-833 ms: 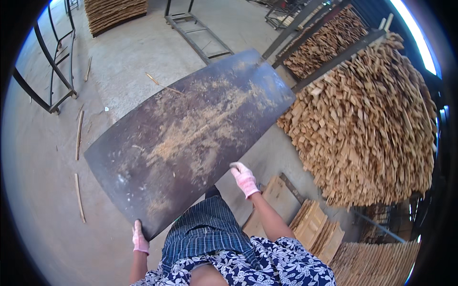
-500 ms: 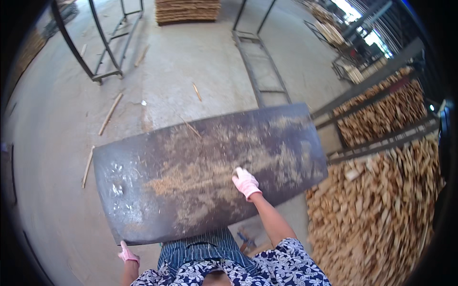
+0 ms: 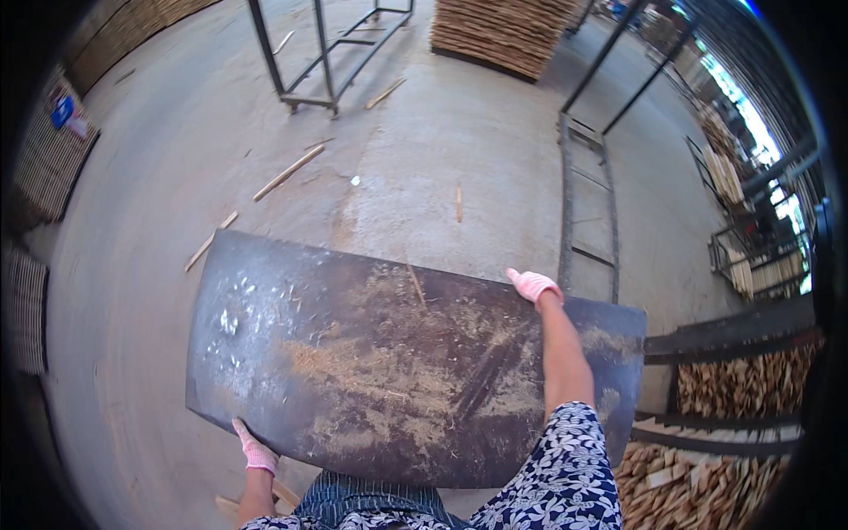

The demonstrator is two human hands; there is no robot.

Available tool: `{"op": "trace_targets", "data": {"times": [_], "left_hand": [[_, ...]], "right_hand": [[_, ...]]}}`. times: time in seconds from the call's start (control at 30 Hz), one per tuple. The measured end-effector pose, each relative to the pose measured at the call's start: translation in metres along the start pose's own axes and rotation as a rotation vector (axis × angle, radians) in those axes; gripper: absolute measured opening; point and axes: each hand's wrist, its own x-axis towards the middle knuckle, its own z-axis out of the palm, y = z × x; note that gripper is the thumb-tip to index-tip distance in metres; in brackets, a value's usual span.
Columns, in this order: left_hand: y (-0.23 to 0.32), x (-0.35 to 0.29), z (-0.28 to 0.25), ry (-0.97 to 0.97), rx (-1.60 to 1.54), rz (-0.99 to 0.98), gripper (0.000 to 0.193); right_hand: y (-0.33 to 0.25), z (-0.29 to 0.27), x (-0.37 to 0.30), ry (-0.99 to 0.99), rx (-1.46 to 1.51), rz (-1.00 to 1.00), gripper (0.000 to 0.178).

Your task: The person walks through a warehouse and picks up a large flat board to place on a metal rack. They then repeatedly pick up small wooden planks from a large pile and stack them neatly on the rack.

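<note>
A large dark rectangular board (image 3: 459, 389), dusted with sawdust and wood bits, spans the space before me at waist height. My left hand (image 3: 257, 451), in a pink glove, grips its near edge toward the left corner, the thumb on top and the other fingers hidden underneath. Across the board reaches my right arm; the pink-gloved right hand (image 3: 535, 287) is closed over the far edge, right of the middle, its folded fingers partly hidden. A thin wood sliver (image 3: 415, 284) lies near the far edge.
Beyond the board stand a black metal frame (image 3: 329, 104) and a long low metal rack (image 3: 565, 194). A tall stack of wood strips (image 3: 495, 35) is at the back. Wood sticks (image 3: 289, 173) litter the concrete floor. At lower right, racks hold piled wood pieces (image 3: 698, 490).
My right hand has gone from the board's sawdust-covered middle to its far edge. A dark streak now crosses the sawdust. My left hand stays at the near edge; the view has turned left.
</note>
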Motion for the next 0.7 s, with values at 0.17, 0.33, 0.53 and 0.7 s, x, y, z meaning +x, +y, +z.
{"op": "trace_targets", "data": {"times": [0.17, 0.33, 0.53, 0.7], "left_hand": [[0.004, -0.030, 0.004, -0.019, -0.045, -0.026, 0.097], [0.015, -0.078, 0.007, -0.025, -0.222, -0.160, 0.096], [-0.023, -0.001, 0.004, -0.115, -0.305, -0.131, 0.095], [-0.042, 0.056, 0.015, -0.178, -0.346, -0.061, 0.085]], "right_hand": [[0.012, -0.013, 0.000, 0.050, -0.089, -0.131, 0.072], [0.027, -0.050, -0.037, 0.026, -0.259, -0.096, 0.071], [0.025, 0.008, 0.030, 0.001, -0.292, -0.074, 0.067], [0.020, 0.060, 0.064, 0.087, -0.224, -0.145, 0.060]]}}
